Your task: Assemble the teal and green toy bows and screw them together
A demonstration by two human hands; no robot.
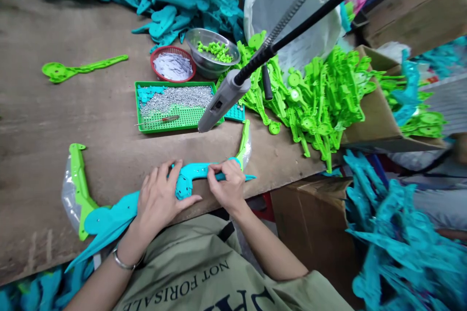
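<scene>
A long turquoise and green plastic toy assembly (198, 171) lies along the table's near edge. Green arms with clear blade-like pieces (71, 199) stand up at both its ends. My left hand (160, 199) rests over its middle with fingers spread, thumb below the round hub and fingertips above, holding it down. My right hand (229, 182) is closed in a pinch at the right part of the turquoise body. Whatever lies between those fingertips is too small to make out. Above the hands hangs a grey electric screwdriver (222, 102), touched by neither hand.
Behind the toy sits a green tray (178, 129) of small screws with a thin screwdriver (160, 120). A red basket (155, 68) of white strips and a metal bowl (204, 65) of green bits stand beyond. Green parts (321, 97) pile up right, turquoise parts (175, 0) behind.
</scene>
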